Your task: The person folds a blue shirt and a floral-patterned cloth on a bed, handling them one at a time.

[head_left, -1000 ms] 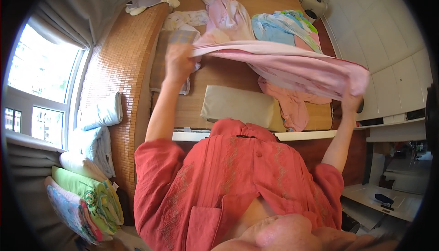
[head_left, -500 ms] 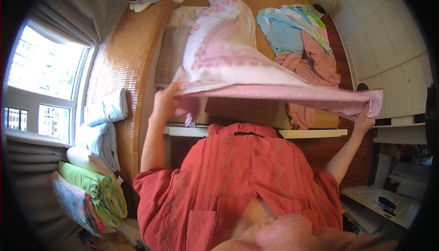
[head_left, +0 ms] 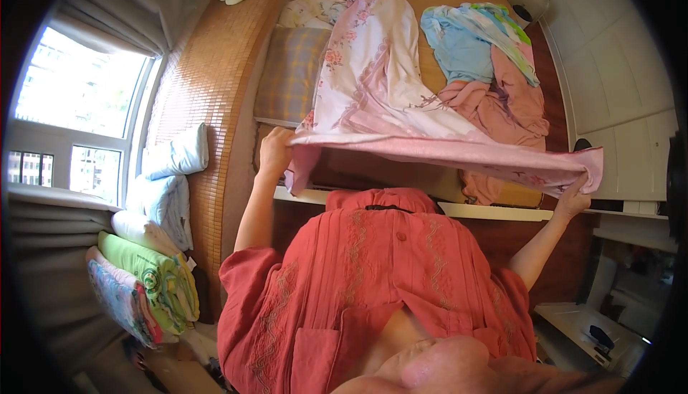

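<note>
A pink and white flowered bed sheet stretches from the far end of the bed toward me. Its near edge hangs taut between my two hands, showing a pink underside. My left hand is closed on the sheet's left corner, beside a plaid pillow. Out to the right, my right hand pinches the other corner, with the arm stretched wide. Some of the fingers of both hands are hidden by cloth or turned away.
Right of the sheet lie a crumpled light-blue cloth and a salmon-pink cloth. Folded bedding is stacked at the left by the window. A tiled wooden ledge runs along the left; white cabinets line the right. The bed's pale edge board is before me.
The sheet has flattened and narrowed on the bed, with more of its flower pattern showing. Both hands keep hold of the corners, and the view has shifted slightly.
</note>
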Demonstrator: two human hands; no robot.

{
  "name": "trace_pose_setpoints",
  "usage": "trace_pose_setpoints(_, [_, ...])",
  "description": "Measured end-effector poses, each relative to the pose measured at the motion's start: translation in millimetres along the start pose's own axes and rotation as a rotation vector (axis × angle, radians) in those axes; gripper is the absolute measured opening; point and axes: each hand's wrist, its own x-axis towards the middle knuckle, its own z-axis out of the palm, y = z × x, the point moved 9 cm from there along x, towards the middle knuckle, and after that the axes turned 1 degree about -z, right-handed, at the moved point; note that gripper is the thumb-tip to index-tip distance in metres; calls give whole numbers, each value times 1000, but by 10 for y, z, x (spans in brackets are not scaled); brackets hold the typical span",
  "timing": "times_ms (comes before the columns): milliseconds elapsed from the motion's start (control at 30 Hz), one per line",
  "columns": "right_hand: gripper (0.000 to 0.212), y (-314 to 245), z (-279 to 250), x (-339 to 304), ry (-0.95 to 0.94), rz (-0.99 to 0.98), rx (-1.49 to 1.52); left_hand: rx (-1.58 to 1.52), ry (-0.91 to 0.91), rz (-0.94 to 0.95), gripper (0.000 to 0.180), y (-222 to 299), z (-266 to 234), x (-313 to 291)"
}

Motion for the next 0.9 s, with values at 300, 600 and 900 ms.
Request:
trace_pose_setpoints(300, [57, -442, 244, 861, 24, 68, 263, 113, 725, 44, 16, 401, -1460, 1008])
trace_pose_setpoints(600, [41, -942, 623, 877, -158, -56, 793, 902, 1442, -259, 20, 883, -3518, -559])
trace_pose_setpoints(900, [30, -695, 995, 128, -542, 82, 753, 732, 1281, 74, 16, 1289, -3296, -1385])
